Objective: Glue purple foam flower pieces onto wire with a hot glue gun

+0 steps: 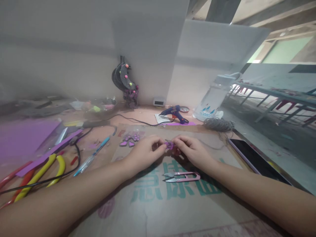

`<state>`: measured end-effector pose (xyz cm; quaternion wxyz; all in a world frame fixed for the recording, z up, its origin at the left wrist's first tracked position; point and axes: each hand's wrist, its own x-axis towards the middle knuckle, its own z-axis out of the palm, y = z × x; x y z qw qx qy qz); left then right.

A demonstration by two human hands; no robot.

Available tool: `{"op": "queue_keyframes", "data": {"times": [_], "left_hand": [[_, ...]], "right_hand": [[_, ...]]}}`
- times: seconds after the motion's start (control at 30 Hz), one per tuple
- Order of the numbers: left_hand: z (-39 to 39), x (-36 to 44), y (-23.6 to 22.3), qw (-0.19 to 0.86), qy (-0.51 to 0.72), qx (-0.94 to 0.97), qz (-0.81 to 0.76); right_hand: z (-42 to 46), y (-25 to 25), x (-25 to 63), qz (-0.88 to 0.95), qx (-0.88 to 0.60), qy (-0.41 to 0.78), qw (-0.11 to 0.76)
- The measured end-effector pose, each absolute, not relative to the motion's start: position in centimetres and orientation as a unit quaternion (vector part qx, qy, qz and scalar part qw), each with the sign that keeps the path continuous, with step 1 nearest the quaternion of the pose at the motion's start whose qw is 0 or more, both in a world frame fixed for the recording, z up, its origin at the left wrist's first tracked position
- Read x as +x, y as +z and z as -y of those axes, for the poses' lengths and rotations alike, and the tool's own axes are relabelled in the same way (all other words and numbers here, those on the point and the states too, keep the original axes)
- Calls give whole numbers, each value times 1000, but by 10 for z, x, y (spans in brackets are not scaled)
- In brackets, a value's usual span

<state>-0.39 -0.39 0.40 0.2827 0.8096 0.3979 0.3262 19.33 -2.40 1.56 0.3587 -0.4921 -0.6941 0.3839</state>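
My left hand [144, 152] and my right hand [191, 149] meet over a sheet of cardboard [172, 204] with green printing. Both pinch a small purple craft piece [169, 144] between their fingertips, fingers closed on it. Pink thread snips [181, 176] lie on the cardboard just below the hands. Several small purple cut pieces [130, 140] rest to the left of my left hand.
A blue glue gun [174, 113] with a black cord lies behind. A phone [255, 161] sits at right, grey twine [218, 124] and a plastic bottle [212, 98] beyond it. Yellow-handled pliers [41, 172], a blue pen [92, 156] and purple foam sheets [22, 136] lie left.
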Motion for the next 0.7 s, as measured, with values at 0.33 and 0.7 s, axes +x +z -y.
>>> {"op": "queue_keyframes", "data": {"times": [0.33, 0.7], "left_hand": [[6, -5, 7, 269, 335, 806, -407], [7, -4, 7, 292, 325, 804, -403]], "right_hand": [[27, 21, 188, 693, -486, 415, 332], [28, 19, 188, 712, -493, 384, 321]]}}
